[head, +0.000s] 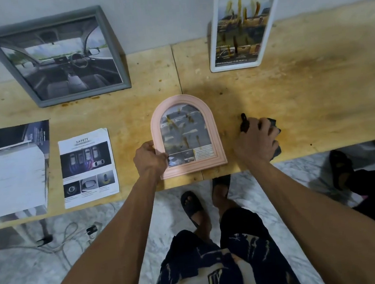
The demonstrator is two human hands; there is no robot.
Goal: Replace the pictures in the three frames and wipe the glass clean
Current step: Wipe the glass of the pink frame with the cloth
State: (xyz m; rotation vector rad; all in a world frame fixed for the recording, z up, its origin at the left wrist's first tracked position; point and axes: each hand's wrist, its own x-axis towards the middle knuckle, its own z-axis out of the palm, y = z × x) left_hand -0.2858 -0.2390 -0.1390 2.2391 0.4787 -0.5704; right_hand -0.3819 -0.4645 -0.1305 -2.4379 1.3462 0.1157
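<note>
The pink arched frame lies flat on the bench, between the two hands. Its glass is smeared with yellow-brown streaks over a car brochure picture. The left hand pinches the frame's lower left edge, thumb on the rim. Just to the right of the frame, the right hand curls round a dark cloth and presses it onto the bench.
</note>
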